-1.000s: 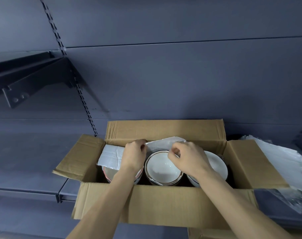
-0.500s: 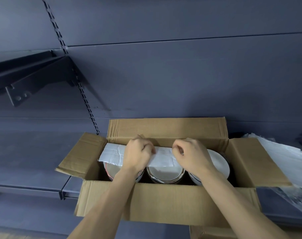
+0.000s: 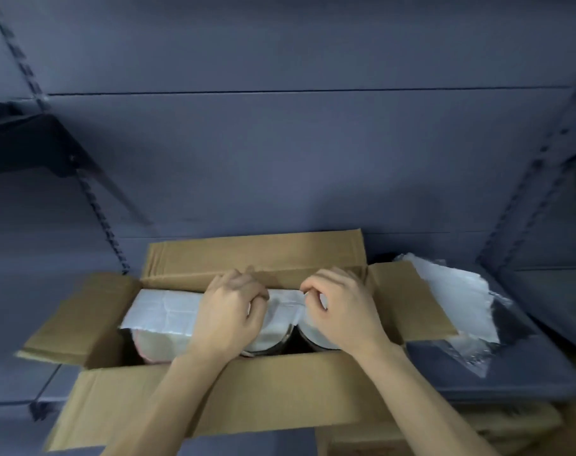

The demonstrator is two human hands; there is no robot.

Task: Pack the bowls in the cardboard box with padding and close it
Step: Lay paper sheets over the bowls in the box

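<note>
Since a second ago, white padding sheet (image 3: 163, 312) is drawn further across the bowls (image 3: 155, 347), now covering the left and middle ones inside the open cardboard box (image 3: 280, 394) on the shelf. Sheet is pinched by curled left hand (image 3: 229, 315) and right hand (image 3: 341, 311). Spare padding (image 3: 458, 297) is lying right of box.

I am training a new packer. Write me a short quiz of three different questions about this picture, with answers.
1. True or false: the flaps of the cardboard box are folded shut.
2. What does the left hand grip?
A. a bowl
B. the white padding sheet
C. a flap
3. Fill in: the right hand pinches the sheet's ____ end.

Key: 1 false; 2 B; 3 right.
</note>
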